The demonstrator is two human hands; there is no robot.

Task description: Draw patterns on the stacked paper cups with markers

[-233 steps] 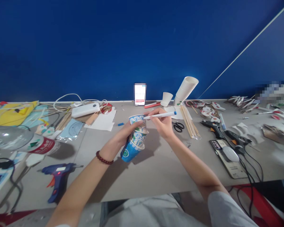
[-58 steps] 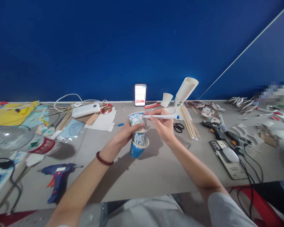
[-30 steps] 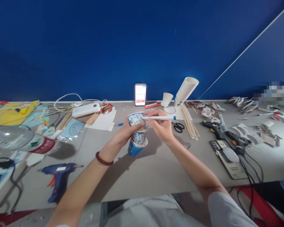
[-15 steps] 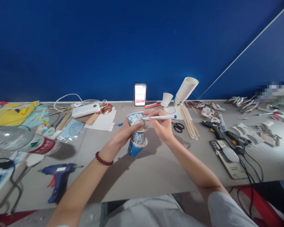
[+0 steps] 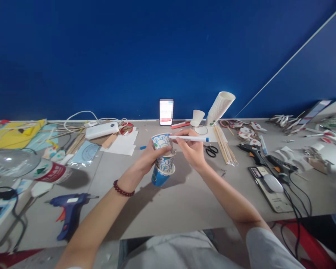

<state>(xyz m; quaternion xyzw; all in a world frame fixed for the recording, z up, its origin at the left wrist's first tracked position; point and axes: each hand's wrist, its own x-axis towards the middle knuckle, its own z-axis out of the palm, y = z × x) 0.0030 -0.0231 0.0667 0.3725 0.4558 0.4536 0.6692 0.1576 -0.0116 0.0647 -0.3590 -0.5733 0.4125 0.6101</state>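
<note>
left hand (image 5: 149,157): grasping blue-patterned white paper cups (image 5: 164,163)
right hand (image 5: 193,152): pinching slim white blue-ended marker (image 5: 193,138)
marker tip (image 5: 170,137): tiny, I can't confirm contact

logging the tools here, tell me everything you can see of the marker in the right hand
The marker is slim and white, seemingly plastic, with a blue tail end. It is held nearly level in the right hand, tip pointing left at the patterned top cup; whether the tip touches is too small to tell.

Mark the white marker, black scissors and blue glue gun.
White marker (image 5: 195,138), head view: on its barrel.
Black scissors (image 5: 211,151), head view: on the handles.
Blue glue gun (image 5: 71,212), head view: on its grip.
</note>
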